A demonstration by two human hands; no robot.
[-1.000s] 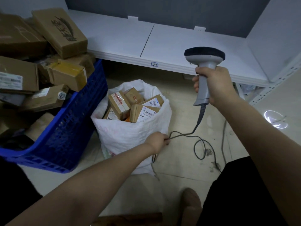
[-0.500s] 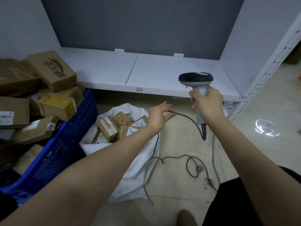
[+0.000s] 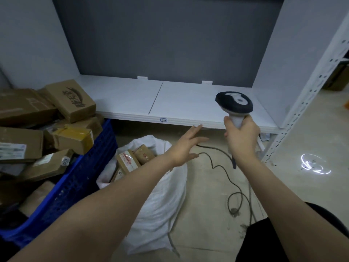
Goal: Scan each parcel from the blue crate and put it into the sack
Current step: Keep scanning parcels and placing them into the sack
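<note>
Parcels are heaped in the blue crate, well left of my fingers; more parcels lie in the white sack directly beneath my left hand. I note that hand released, fingers spread, holding nothing, the cable just beyond them. My right hand is clenched around the scanner handle, head upward.

a parcel sorting room: metal shelving, blue crate of cardboard parcels, barcode scanner.
</note>
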